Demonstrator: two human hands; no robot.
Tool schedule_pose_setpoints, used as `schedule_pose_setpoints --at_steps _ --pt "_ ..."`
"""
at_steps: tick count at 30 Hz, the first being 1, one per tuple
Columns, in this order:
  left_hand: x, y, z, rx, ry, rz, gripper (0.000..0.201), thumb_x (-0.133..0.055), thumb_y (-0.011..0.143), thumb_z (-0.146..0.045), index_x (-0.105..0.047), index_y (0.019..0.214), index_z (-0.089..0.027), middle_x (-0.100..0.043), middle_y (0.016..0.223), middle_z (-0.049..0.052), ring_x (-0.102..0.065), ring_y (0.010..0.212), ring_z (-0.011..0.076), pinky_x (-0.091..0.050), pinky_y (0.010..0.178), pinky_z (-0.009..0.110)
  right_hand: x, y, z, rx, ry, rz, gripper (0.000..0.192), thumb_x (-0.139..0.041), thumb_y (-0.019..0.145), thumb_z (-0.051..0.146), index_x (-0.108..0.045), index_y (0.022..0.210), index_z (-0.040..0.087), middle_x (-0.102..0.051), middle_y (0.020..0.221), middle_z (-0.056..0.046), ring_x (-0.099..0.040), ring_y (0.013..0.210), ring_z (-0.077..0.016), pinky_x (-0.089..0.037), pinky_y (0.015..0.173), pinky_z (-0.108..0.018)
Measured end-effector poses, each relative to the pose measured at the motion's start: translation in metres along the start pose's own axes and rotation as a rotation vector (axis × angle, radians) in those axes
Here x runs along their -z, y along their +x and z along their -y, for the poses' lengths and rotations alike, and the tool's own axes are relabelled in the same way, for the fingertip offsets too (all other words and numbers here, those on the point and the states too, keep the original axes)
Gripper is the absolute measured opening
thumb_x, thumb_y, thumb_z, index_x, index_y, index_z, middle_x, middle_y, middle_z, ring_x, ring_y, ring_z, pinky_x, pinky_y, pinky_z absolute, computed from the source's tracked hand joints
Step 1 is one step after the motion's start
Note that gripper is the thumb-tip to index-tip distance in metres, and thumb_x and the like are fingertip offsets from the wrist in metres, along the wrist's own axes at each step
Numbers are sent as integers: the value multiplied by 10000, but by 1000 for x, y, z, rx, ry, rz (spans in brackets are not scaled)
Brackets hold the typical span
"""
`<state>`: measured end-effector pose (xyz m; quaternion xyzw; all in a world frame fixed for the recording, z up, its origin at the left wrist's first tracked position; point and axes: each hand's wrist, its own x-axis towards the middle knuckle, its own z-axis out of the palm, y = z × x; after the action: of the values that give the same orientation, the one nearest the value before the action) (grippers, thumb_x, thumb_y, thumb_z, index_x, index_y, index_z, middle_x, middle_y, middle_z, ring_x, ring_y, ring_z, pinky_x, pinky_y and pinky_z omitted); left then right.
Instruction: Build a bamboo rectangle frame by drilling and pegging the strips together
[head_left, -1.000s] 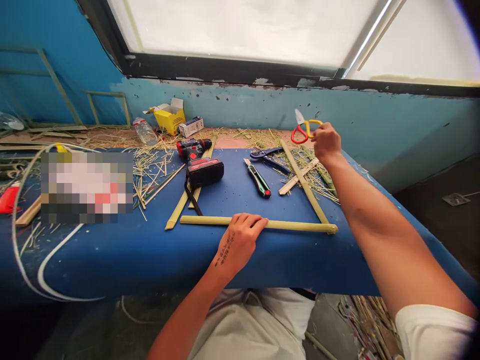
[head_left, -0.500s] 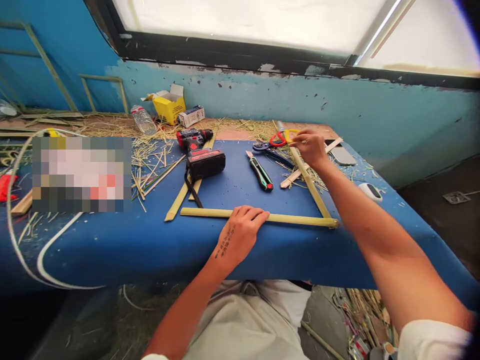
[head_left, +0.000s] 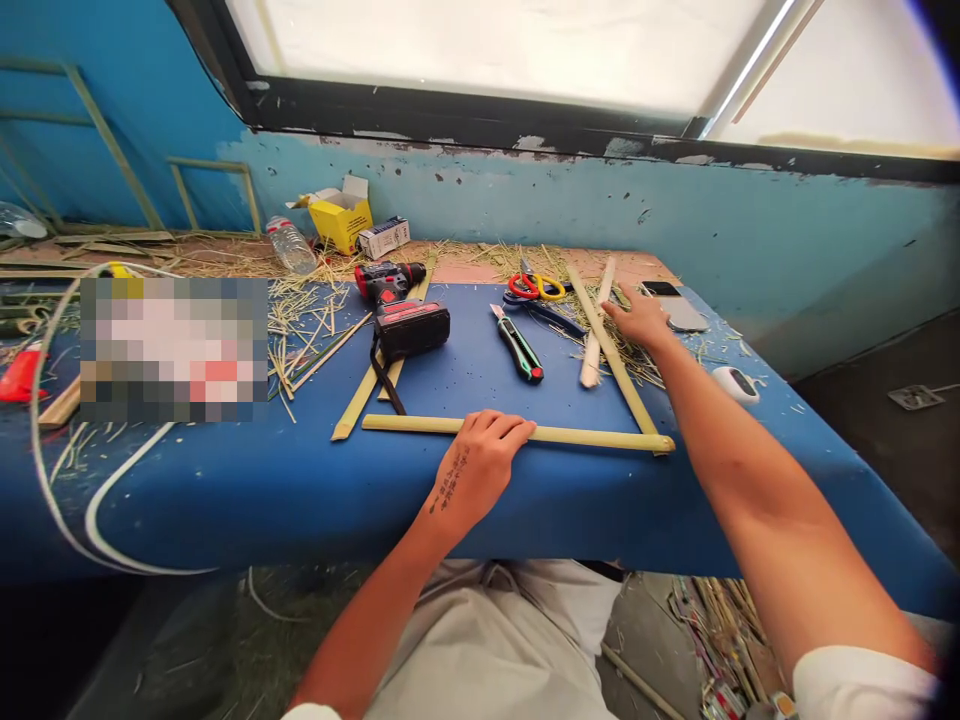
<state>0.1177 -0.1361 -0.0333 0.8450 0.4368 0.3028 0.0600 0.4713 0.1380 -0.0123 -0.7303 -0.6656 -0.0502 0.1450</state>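
Left hand (head_left: 480, 470) holds smooth bamboo strip (head_left: 585, 437), right hand (head_left: 637, 315) beside frayed slat (head_left: 592, 362).

No text readable. Dark characters in columns on left hand (head_left: 480, 465), near the front edge of the table (head_left: 469, 385): too small. Print on yellow box (head_left: 341, 225) and small white box (head_left: 385, 238), table's back edge: illegible. Drill (head_left: 411, 328) markings: likewise unreadable.

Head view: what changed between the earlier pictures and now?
The right hand released the scissors, which moved left and down, now overlapping the blue cutter in view. The loose strip turned, its near end swinging right. Unchanged: left hand on the front strip, drill, knife.
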Motion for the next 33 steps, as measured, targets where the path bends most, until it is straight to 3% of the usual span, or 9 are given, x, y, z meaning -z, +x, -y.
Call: schedule_pose_setpoints --at_steps 4,9,12,16,20,24,28,30,33 --pt "0 1 -1 -7 7 2 367 -510 1077 -124 -681 1377 -246 -766 1310 35 -646 1182 203 -509 1051 396 15 -7 14 -87 37 -76 603 -417 1036 451 -614 1497 115 -626 1454 -300 -531 1380 -455 -434 1065 -654" --pt "1 0 0 1 14 7 370 -493 1083 -127 -691 1371 -246 -767 1319 31 -644 1185 204 -492 1070 405 33 -11 57 125 132 -10 477 -452 1051 419 -728 1363 186 -742 1344 -162 -685 1194 -292 -499 1056 -424" --pt "2 0 1 -2 -12 19 388 -488 1080 -112 -682 1389 -242 -761 1337 22 -632 1199 202 -480 1088 401 33 -11 93 223 150 87 469 -571 1017 509 -746 1338 216 -784 1246 -125 -724 1084 -267 -537 962 -369" --pt "1 3 1 10 -51 52 409 -482 1069 -82 -685 1390 -234 -759 1345 23 -627 1200 206 -481 1069 397 21 -21 130 200 62 135 634 -766 894 521 -677 1426 187 -780 1206 -179 -726 1091 -333 -545 938 -423" --pt "4 0 -3 -1 -76 36 361 -487 1086 -120 -705 1345 -246 -759 1364 23 -639 1254 198 -441 1119 425 19 -37 147 132 -18 61 527 -642 980 346 -631 1465 139 -737 1253 -268 -680 1225 -401 -501 1023 -514" --pt "31 -15 9 81 -32 -86 279 -531 1101 -219 -726 1281 -306 -756 1378 14 -655 1282 198 -367 1180 486 39 -46 153 155 -16 12 469 -590 996 319 -660 1431 159 -694 1351 -265 -593 1362 -434 -430 1120 -598" --pt "78 -13 46 415 191 -228 335 -548 1080 -263 -680 1388 -255 -727 1369 107 -652 1233 289 -468 1069 475 67 -66 160 293 86 117 474 -673 958 454 -718 1378 239 -778 1228 -144 -715 1142 -349 -552 977 -474" --pt "98 4 68 543 294 -204 454 -574 1064 -320 -583 1504 -208 -659 1422 171 -622 1267 348 -491 1059 489 82 -86 169 372 143 158 473 -673 956 525 -746 1340 259 -802 1165 -91 -740 1060 -302 -574 938 -428" --pt "117 42 95 597 366 -91 668 -737 965 -464 -524 1544 -208 -606 1373 208 -604 1286 418 -481 1090 543 103 -121 189 452 275 98 456 -648 969 529 -750 1335 276 -804 1162 -61 -744 1054 -284 -567 987 -444"
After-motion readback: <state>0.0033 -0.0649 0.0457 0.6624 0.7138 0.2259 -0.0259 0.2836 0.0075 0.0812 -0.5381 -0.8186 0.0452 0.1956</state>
